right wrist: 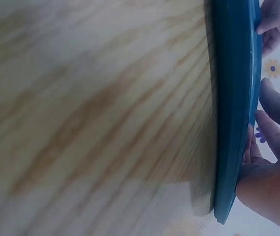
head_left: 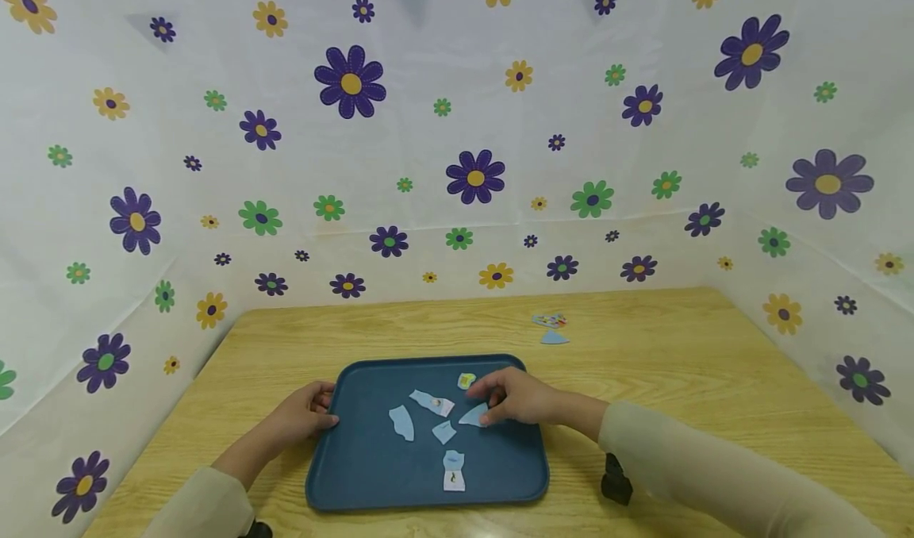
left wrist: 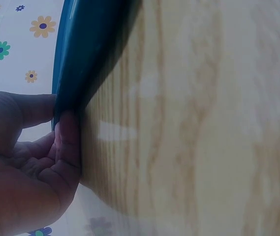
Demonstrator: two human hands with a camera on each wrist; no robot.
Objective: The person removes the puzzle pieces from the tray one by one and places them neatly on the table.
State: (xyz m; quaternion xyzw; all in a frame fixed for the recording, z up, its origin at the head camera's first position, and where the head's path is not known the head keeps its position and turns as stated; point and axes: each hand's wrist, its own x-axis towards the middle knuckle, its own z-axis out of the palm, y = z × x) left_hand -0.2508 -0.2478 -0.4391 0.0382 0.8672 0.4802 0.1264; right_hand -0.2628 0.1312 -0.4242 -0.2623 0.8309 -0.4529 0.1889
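Note:
At the left rim of the dark blue tray (head_left: 371, 474), my left hand (head_left: 303, 413) grips the edge, thumb on top and fingers against the outer side; the left wrist view shows this left hand (left wrist: 41, 152) close up. Over the tray's right part reaches my right hand (head_left: 517, 397), thumb and forefinger apart. Its thumb tip is right at a pale blue torn paper piece (head_left: 471, 416), while the forefinger points toward a small yellow-and-green piece (head_left: 466, 380). In the right wrist view, the right hand (right wrist: 272, 162) appears beyond the tray wall (right wrist: 233, 108), which hides the pieces.
Other torn pieces lie on the tray: a long printed one (head_left: 432, 402), a curved blue one (head_left: 402, 424), a small blue one (head_left: 443, 432) and a printed one (head_left: 453, 471). Behind the tray, a colourful scrap (head_left: 550, 320) and a blue scrap (head_left: 553, 337) rest on the wooden table (head_left: 643, 347).

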